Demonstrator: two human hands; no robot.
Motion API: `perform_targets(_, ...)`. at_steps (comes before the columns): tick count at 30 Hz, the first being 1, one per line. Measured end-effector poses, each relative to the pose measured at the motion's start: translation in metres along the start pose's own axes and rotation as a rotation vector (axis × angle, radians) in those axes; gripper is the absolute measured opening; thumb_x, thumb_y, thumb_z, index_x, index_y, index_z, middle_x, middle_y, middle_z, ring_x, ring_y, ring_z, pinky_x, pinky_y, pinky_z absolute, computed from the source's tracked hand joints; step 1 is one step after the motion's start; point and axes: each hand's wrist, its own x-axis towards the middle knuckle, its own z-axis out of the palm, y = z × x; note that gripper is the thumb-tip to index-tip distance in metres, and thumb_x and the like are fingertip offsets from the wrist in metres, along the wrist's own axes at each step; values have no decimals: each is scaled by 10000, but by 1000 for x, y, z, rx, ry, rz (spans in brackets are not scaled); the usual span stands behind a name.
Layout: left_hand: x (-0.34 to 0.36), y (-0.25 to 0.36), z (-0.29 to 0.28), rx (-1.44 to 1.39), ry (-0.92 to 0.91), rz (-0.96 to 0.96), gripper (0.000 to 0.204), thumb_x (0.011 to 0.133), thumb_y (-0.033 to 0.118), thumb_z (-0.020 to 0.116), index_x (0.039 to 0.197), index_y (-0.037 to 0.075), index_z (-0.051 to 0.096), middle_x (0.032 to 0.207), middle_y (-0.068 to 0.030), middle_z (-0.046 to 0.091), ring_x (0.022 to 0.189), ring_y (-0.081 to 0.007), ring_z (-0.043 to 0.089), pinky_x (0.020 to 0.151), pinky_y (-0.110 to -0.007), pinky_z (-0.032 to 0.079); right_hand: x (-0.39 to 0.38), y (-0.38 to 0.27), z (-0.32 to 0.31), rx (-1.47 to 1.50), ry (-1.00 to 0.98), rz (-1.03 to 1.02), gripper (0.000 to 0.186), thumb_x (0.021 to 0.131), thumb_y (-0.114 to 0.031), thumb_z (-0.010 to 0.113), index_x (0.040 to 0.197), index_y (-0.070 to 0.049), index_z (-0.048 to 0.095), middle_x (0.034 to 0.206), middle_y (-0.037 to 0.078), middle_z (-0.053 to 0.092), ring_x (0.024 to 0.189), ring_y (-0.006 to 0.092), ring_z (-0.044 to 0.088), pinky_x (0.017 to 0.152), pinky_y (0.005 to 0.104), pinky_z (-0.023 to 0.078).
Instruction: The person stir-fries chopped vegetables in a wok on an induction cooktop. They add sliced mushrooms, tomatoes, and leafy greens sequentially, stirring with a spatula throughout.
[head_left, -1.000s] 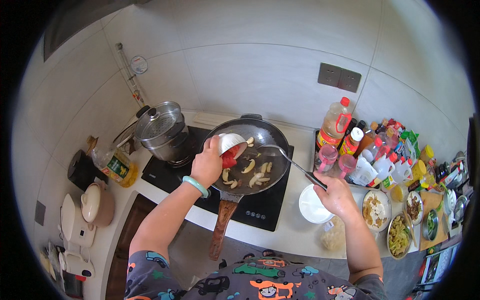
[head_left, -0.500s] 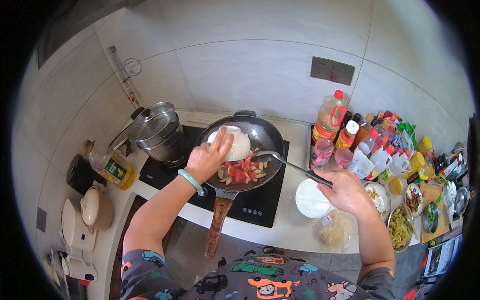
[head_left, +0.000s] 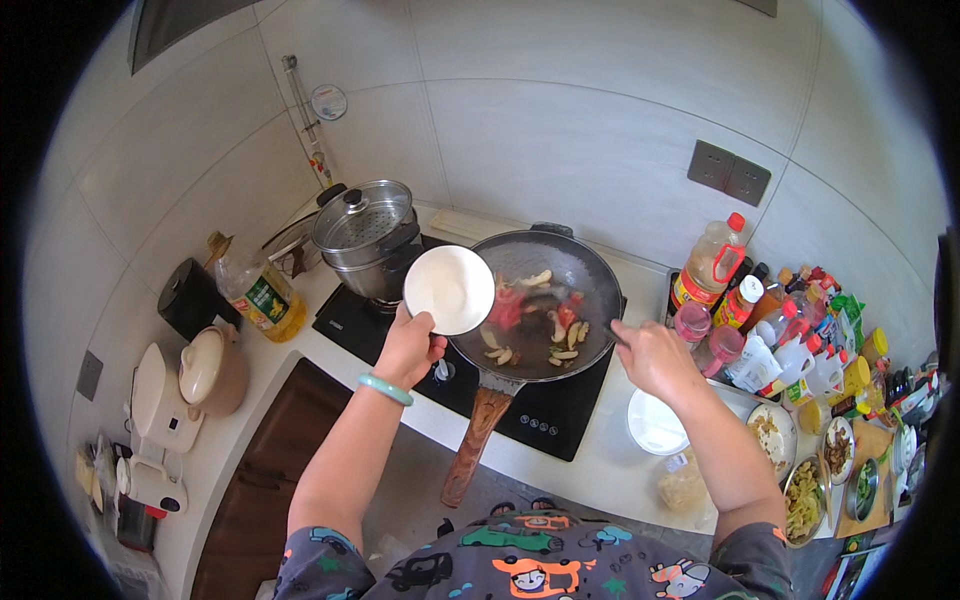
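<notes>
My left hand (head_left: 403, 352), with a green bangle on its wrist, holds a white bowl (head_left: 448, 282) tipped upright over the pan's left side, its white inside showing no food. My right hand (head_left: 650, 358) grips the spatula handle (head_left: 619, 333) at the pan's right edge; the spatula's head is hard to make out among the food. The dark frying pan (head_left: 585, 280) sits on a black cooktop (head_left: 528, 432), its wooden handle (head_left: 472, 445) toward me, with red pieces (head_left: 508, 308) and pale slices (head_left: 563, 330) in it.
A lidded steamer pot (head_left: 362, 225) stands left of the pan, near an oil bottle (head_left: 262, 300), a pink pot (head_left: 215, 375) and appliances. Many condiment bottles (head_left: 705, 262), a white bowl (head_left: 657, 425), a plastic bag (head_left: 682, 488) and dishes of food (head_left: 805, 500) crowd the right. Tiled walls bound the counter.
My left hand has turned the bowl from tipped over the pan to upright, leaving red pieces in the pan. My right hand and spatula have shifted, and the food is more spread out.
</notes>
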Motion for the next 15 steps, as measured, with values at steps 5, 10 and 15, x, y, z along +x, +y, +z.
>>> perform_targets(5,-36,-20,-44,-350,15,-97,352,838,22,442,1188,51,466,855,-90,532,569,-138,488,457,-236,403,49,9,49,49,82,148,308,875,-186,588,1149,-54,633,885,262,649,806,464,639,777,520,516)
perform_targets(10,-76,-35,-62,-507,134,-176,210,830,23,463,1040,17,474,773,-80,520,565,-146,483,476,-235,393,56,-25,55,188,-97,69,333,883,-213,586,1191,-95,627,985,230,653,934,424,636,821,490,511)
perform_targets(15,-110,-27,-63,-505,132,-143,157,825,50,495,981,33,487,737,-60,517,556,-130,473,467,-228,380,15,-4,-26,-125,-231,-140,377,869,-203,622,1246,-190,634,955,174,612,906,365,621,775,464,505)
